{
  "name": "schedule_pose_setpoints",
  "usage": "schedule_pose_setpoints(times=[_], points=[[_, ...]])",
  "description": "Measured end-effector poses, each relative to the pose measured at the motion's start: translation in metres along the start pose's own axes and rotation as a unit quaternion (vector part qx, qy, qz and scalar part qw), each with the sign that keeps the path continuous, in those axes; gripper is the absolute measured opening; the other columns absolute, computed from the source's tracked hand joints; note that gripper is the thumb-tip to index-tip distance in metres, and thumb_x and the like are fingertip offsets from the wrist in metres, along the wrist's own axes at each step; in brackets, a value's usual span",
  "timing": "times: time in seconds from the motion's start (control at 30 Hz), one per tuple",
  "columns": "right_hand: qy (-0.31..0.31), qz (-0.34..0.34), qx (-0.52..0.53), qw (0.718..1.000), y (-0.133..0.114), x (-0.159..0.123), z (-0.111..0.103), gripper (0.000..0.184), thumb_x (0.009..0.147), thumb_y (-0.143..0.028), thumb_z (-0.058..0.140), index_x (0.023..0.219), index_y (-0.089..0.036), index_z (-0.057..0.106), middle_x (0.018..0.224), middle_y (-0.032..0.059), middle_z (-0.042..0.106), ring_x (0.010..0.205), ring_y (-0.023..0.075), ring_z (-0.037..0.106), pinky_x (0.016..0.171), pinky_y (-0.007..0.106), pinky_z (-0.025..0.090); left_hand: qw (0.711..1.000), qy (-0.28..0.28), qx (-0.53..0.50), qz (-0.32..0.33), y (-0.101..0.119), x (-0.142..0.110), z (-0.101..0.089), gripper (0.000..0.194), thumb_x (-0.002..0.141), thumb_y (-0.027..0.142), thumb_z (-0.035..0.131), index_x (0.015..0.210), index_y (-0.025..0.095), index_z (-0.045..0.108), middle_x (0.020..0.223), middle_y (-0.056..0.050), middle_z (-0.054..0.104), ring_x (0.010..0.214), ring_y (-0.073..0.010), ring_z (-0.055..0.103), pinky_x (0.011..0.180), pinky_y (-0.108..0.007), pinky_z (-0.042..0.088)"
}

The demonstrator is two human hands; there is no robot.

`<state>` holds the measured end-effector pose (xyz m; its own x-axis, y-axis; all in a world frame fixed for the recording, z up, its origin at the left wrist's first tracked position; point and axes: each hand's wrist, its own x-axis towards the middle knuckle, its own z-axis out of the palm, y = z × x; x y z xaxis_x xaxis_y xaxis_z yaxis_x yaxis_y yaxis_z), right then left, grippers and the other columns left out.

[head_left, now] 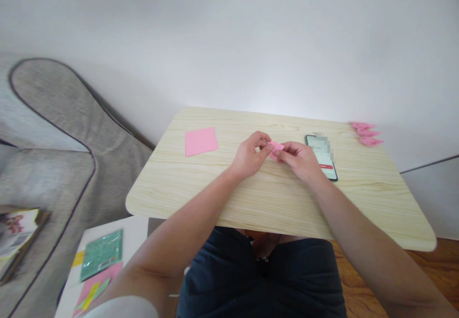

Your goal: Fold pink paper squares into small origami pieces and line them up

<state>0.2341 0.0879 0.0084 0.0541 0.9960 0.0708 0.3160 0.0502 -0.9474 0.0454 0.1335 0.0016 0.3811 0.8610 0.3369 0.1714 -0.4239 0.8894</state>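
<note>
A small folded piece of pink paper (276,147) is pinched between my two hands above the middle of the table. My left hand (251,153) grips its left side with thumb and fingers. On the right side, my right hand (299,159) holds it the same way, and the fingers cover part of the folds. A flat stack or sheet of square pink paper (201,141) lies to the left of my hands. Several folded pink paper shapes (369,141) sit in a row at the table's far right corner.
A phone (324,158) with a lit screen lies just right of my right hand on the pale wooden table (272,203). At lower left, a white side surface (134,232) bears a green packet (102,253) and coloured papers. A grey sofa (53,103) stands left; a white wall is behind.
</note>
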Motion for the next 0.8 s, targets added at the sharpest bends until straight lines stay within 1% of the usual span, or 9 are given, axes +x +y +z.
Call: schedule_pose_setpoints(times=[0.17, 0.27, 0.43, 0.53, 0.6, 0.73, 0.8], points=[[0.019, -0.015, 0.027, 0.999, 0.007, 0.002, 0.001, 0.024, 0.08, -0.044, 0.082, 0.089, -0.023, 0.075, 0.083, 0.0014, 0.075, 0.074, 0.018, 0.065, 0.07, 0.033, 0.049, 1.0, 0.013, 0.01, -0.002, 0.0, 0.003, -0.002, 0.017, 0.093, 0.037, 0.069, 0.093, 0.02, 0.071, 0.089, -0.001, 0.076, 0.085, -0.0148, 0.065, 0.082, -0.03, 0.048], [0.023, -0.03, 0.052, 0.998, 0.01, 0.003, 0.002, 0.025, 0.08, -0.046, 0.083, 0.087, -0.024, 0.072, 0.083, 0.0011, 0.075, 0.074, 0.0183, 0.065, 0.069, 0.033, 0.05, 1.0, 0.02, 0.02, 0.002, 0.0, 0.003, -0.002, 0.015, 0.092, 0.034, 0.071, 0.093, 0.021, 0.076, 0.09, -0.001, 0.077, 0.086, -0.0157, 0.065, 0.084, -0.032, 0.049], [0.013, -0.03, 0.093, 0.995, 0.008, 0.001, 0.003, 0.028, 0.075, -0.043, 0.088, 0.085, -0.025, 0.069, 0.078, 0.0001, 0.074, 0.07, 0.0172, 0.065, 0.064, 0.031, 0.05, 1.0, 0.024, 0.009, 0.018, 0.002, 0.002, -0.001, 0.013, 0.091, 0.033, 0.072, 0.092, 0.021, 0.077, 0.09, -0.001, 0.077, 0.086, -0.0159, 0.065, 0.082, -0.032, 0.049], [0.011, -0.024, 0.124, 0.992, 0.007, 0.001, 0.003, 0.034, 0.072, -0.04, 0.091, 0.096, -0.025, 0.072, 0.089, 0.0014, 0.078, 0.08, 0.0187, 0.07, 0.074, 0.033, 0.056, 0.999, 0.018, 0.003, 0.035, 0.004, 0.002, -0.001, 0.012, 0.092, 0.032, 0.072, 0.092, 0.021, 0.076, 0.091, -0.002, 0.077, 0.088, -0.016, 0.065, 0.08, -0.031, 0.048], [0.003, -0.022, 0.124, 0.992, 0.007, 0.001, 0.002, 0.036, 0.073, -0.041, 0.09, 0.102, -0.025, 0.075, 0.095, 0.0031, 0.079, 0.086, 0.0205, 0.073, 0.081, 0.036, 0.058, 0.999, 0.014, -0.001, 0.045, 0.006, 0.002, -0.002, 0.012, 0.093, 0.032, 0.072, 0.091, 0.021, 0.076, 0.091, -0.002, 0.077, 0.089, -0.0161, 0.065, 0.079, -0.031, 0.047], [0.004, -0.045, 0.109, 0.993, 0.01, 0.001, 0.002, 0.026, 0.075, -0.04, 0.088, 0.092, -0.025, 0.077, 0.094, 0.0029, 0.079, 0.086, 0.0207, 0.072, 0.08, 0.036, 0.058, 0.998, 0.007, 0.014, 0.066, 0.006, 0.001, -0.003, 0.011, 0.093, 0.032, 0.072, 0.091, 0.022, 0.074, 0.092, -0.002, 0.075, 0.089, -0.0169, 0.062, 0.082, -0.033, 0.048], [0.012, -0.055, 0.11, 0.992, 0.012, 0.001, 0.002, 0.024, 0.075, -0.039, 0.089, 0.091, -0.026, 0.076, 0.093, 0.0024, 0.079, 0.085, 0.0205, 0.072, 0.079, 0.036, 0.057, 0.997, 0.006, 0.022, 0.078, 0.006, 0.001, -0.003, 0.01, 0.094, 0.031, 0.071, 0.091, 0.022, 0.074, 0.091, -0.003, 0.075, 0.089, -0.0174, 0.062, 0.084, -0.034, 0.049]])
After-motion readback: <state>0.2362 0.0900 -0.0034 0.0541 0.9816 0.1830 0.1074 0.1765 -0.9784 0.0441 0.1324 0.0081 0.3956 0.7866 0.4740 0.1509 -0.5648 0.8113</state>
